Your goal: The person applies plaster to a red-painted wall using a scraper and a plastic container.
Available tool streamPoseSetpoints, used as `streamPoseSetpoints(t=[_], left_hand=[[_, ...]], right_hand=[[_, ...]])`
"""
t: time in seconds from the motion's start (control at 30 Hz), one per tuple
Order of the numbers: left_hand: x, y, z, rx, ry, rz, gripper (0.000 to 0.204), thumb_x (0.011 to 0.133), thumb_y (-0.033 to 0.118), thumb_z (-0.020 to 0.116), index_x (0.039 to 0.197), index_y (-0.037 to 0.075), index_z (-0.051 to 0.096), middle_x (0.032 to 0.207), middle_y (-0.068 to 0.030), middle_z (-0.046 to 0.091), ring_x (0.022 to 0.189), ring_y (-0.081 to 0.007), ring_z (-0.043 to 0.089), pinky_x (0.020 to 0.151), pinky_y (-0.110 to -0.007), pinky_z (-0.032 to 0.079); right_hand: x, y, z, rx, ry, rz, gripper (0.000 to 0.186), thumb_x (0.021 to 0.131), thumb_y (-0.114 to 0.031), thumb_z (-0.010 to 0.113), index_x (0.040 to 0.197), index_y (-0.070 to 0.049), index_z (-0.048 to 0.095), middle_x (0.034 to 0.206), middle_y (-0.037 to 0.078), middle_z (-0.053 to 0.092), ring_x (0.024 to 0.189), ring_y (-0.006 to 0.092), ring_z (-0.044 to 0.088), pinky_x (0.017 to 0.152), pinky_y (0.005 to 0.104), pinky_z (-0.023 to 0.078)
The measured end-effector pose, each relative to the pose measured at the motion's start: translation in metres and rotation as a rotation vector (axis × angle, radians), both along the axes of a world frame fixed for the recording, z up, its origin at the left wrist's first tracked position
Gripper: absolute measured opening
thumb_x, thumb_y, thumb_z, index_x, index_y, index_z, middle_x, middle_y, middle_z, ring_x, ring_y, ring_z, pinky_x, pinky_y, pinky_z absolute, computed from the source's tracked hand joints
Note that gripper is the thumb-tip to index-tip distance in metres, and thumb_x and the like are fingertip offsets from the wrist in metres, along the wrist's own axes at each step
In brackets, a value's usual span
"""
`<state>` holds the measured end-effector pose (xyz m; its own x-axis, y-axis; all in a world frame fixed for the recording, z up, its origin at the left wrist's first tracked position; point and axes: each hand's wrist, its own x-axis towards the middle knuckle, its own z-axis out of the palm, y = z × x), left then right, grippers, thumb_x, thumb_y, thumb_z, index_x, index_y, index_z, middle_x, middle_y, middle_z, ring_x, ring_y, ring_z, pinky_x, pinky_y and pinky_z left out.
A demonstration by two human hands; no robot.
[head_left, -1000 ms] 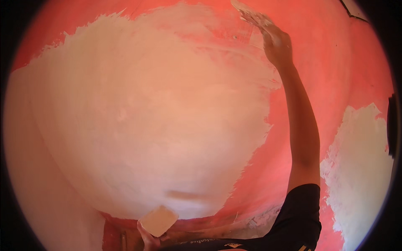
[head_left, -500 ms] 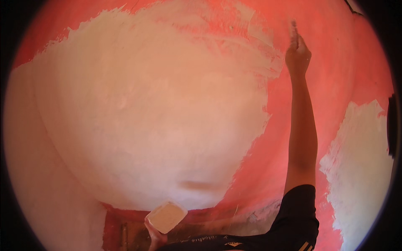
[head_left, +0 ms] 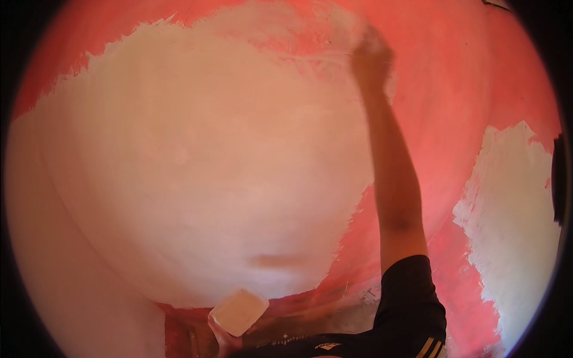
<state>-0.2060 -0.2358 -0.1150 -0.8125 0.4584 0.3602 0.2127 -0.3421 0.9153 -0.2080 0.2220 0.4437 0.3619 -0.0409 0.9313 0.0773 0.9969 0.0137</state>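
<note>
Low in the picture, my left hand (head_left: 224, 341) grips a small rectangular pale board (head_left: 240, 312) whose flat, cream-coloured face shows. My right arm reaches high up the wall, with the right hand (head_left: 371, 59) at the upper right edge of a large cream-coated patch (head_left: 227, 149). Motion blurs that hand; its fingers look closed, but what they hold cannot be made out. Around the hand the coating is thin and streaky (head_left: 310, 45), with red showing through.
Red painted wall (head_left: 447, 101) borders the coated patch above and to the right. A second pale patch (head_left: 507, 209) with a ragged edge lies at the far right. A dark object (head_left: 558, 179) stands at the right rim. Below the patch runs a brownish band (head_left: 316, 319).
My right hand has swept left from the bare red wall onto the edge of the cream patch. The left hand keeps hold of the board, almost unmoved. The view has shifted slightly.
</note>
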Motion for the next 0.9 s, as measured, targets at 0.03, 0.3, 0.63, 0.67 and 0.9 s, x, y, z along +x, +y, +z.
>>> streamPoseSetpoints(t=[0.03,0.3,0.63,0.67,0.9], left_hand=[[-0.009,-0.002,-0.005,0.062,0.01,0.031,0.067,0.101,0.065,0.032,0.133,0.01,0.054,0.12,-0.0081,0.068,0.1,-0.0283,0.07,0.082,-0.041,0.059],[-0.028,-0.049,-0.033,0.214,-0.381,0.103,0.059,0.098,0.057,0.044,0.13,0.009,0.058,0.116,-0.009,0.069,0.098,-0.0262,0.07,0.084,-0.04,0.059],[-0.046,-0.075,-0.047,0.197,-0.319,0.081,0.052,0.089,0.046,0.067,0.13,0.013,0.062,0.112,-0.0101,0.072,0.092,-0.0275,0.07,0.081,-0.043,0.059],[-0.048,-0.087,-0.047,0.191,-0.305,0.131,0.052,0.089,0.045,0.069,0.129,0.014,0.062,0.111,-0.0102,0.072,0.091,-0.0277,0.071,0.081,-0.043,0.059],[-0.05,-0.12,-0.055,0.178,-0.29,0.241,0.052,0.086,0.04,0.077,0.129,0.014,0.064,0.109,-0.0106,0.072,0.089,-0.0274,0.07,0.08,-0.043,0.06]], right_hand=[[0.02,0.024,0.01,-0.089,0.106,0.005,0.033,0.095,-0.009,0.051,0.122,-0.01,0.069,0.082,0.017,0.073,0.068,0.0315,0.07,0.06,0.0406,0.054],[-0.107,-0.142,-0.029,0.268,-0.352,0.299,0.059,0.082,0.006,0.053,0.134,-0.019,0.065,0.132,0.01,0.065,0.12,0.0288,0.061,0.105,0.041,0.046],[0.038,0.077,0.023,-0.495,0.082,-0.5,0.03,0.098,-0.032,0.057,0.11,-0.008,0.07,0.078,0.01,0.071,0.059,0.0319,0.066,0.052,0.0457,0.051],[-0.014,0.03,0.012,-0.403,0.091,-0.132,0.051,0.102,-0.051,0.047,0.092,-0.011,0.076,0.073,0.011,0.073,0.066,0.0288,0.069,0.065,0.0421,0.055],[-0.093,-0.156,-0.016,0.313,-0.242,0.134,0.053,0.085,0.002,0.054,0.136,-0.01,0.062,0.121,0.019,0.069,0.102,0.0346,0.069,0.093,0.0424,0.053]])
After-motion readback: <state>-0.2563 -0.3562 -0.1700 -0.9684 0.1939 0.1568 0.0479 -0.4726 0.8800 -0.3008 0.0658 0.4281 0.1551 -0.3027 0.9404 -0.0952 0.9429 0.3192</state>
